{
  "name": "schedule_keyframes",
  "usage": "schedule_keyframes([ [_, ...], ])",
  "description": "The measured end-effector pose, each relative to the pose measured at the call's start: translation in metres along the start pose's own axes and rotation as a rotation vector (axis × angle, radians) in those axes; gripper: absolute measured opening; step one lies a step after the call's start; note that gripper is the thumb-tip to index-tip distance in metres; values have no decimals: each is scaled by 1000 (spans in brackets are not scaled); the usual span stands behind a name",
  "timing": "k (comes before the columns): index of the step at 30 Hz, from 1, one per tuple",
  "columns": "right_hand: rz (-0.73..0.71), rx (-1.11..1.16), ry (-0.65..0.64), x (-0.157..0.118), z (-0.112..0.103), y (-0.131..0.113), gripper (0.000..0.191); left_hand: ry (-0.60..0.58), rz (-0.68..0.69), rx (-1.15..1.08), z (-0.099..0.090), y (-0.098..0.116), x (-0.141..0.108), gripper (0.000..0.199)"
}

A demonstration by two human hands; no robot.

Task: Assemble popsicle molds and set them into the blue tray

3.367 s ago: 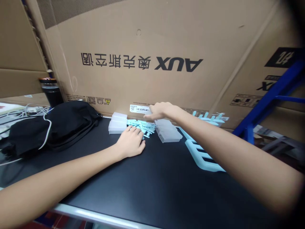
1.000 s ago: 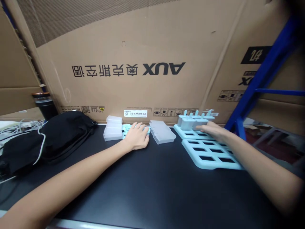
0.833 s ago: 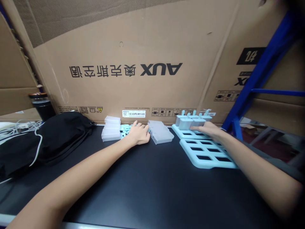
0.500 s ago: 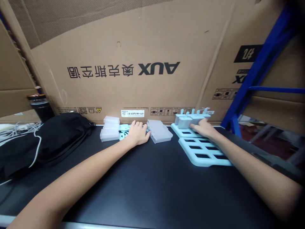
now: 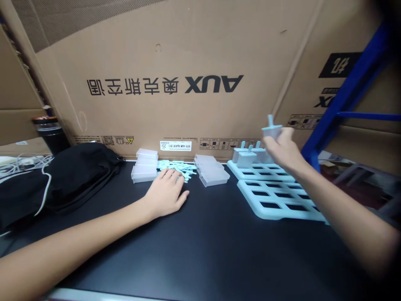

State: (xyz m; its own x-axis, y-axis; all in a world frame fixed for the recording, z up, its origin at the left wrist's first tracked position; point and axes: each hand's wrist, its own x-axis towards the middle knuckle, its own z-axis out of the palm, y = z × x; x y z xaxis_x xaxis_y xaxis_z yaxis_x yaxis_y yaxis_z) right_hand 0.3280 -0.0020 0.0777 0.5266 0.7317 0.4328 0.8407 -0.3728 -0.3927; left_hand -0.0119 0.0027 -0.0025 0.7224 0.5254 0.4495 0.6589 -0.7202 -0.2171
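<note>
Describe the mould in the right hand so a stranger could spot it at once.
Start from the big cardboard box with upside-down AUX lettering. In front, at right, lie pale blue racks; above them the right hand holds the mould, greyish with a blue top and stick. Similar moulds sit in the rear rack; only this one is in the air.

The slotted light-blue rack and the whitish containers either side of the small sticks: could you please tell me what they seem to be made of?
Light-blue rack: probably moulded plastic, smooth with a soft sheen, judging by its rounded corners and even colour.

Whitish containers: likely thin plastic with a frosted finish, as their walls look cloudy and translucent.
</note>
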Motion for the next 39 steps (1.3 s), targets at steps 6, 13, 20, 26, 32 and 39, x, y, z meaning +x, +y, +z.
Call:
schedule_keyframes([
  [6, -587, -230, -258, -17, 30, -105, 59, -48, -82, -55, 1, -2, -20, 34],
  [13, -770, -476, -355, -17, 43, -155, 60, -132, -99, -129, 6, -6, -20, 42],
  [20, -837, -485, -393, -25, 44, -177, 70, -129, -85, -161, 5, -6, -19, 41],
  [26, -741, -367, -378, -4, 42, -153, 68, -86, -72, -159, 5, -7, -18, 37],
  [32, -962, -196, -489, 43, 51, -98, 66, -4, -13, -151, 5, -5, 9, 31],
  [39, -1052, 1, -543, 41, 61, -99, 52, 70, -123, -215, -21, -38, 69, 26],
])
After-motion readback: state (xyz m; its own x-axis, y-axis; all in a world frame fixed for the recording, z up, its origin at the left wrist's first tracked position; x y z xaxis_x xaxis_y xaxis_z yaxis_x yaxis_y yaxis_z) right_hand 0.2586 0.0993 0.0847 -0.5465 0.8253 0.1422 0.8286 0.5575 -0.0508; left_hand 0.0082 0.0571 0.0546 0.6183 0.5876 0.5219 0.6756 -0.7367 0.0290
